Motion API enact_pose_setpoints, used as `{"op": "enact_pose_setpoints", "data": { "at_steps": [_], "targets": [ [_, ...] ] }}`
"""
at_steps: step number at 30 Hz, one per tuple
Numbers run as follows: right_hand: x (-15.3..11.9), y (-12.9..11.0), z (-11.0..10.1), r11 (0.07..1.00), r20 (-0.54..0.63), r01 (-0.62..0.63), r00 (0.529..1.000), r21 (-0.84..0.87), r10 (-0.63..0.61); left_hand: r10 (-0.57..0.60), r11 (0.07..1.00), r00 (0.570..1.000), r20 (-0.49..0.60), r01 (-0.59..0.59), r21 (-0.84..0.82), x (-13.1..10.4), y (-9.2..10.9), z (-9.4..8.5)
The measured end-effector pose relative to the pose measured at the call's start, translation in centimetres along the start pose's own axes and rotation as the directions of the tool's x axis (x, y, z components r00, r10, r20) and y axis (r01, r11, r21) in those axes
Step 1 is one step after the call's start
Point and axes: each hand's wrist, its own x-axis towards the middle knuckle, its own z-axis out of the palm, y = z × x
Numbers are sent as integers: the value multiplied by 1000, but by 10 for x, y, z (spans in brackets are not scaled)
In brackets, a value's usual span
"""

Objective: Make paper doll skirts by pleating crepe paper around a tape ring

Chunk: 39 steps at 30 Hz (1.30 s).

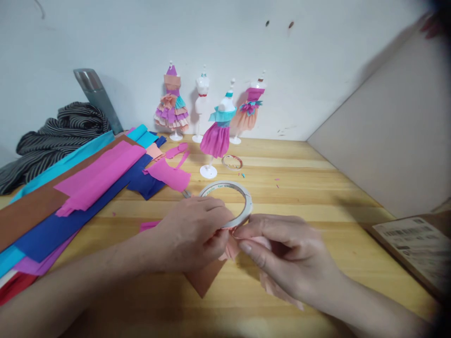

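My left hand (pixel 197 225) is closed around the near side of a white tape roll (pixel 247 199), which stands tilted above the table. Beside it, my right hand (pixel 296 258) pinches gathered peach crepe paper (pixel 230 249) with thumb and forefinger, just under the roll's edge. More of the peach paper hangs below the right palm. Below the left hand lies a brown paper piece (pixel 204 279), and a bit of pink paper (pixel 150 226) shows behind the left wrist. The fingertips partly hide where paper and roll meet.
Small dress forms in paper dresses, one with a pink skirt (pixel 215 140), stand at the back. A thin tape roll (pixel 241 162) lies near them. Coloured crepe paper strips (pixel 102 169), a striped cloth (pixel 66 129) and a grey bottle (pixel 97 96) are left, a cardboard box (pixel 416 249) right.
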Motion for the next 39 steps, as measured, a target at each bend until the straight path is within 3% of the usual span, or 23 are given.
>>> {"op": "enact_pose_setpoints", "data": {
  "at_steps": [8,23,33,39],
  "targets": [
    [4,-7,-5,979,-91,16,995,-203,-36,-54,998,998,-14,54,-17,0,-2,-1],
    [8,1,-6,930,-174,-28,984,-366,-39,32,999,999,-42,-32,4,-1,-2,-1],
    [15,6,-4,958,-188,-68,982,-279,15,-28,996,998,53,32,-85,1,-4,-1],
    [19,18,-2,951,-179,-247,960,-188,214,-179,934,957,229,239,-266,6,-7,-8]
  ]
}}
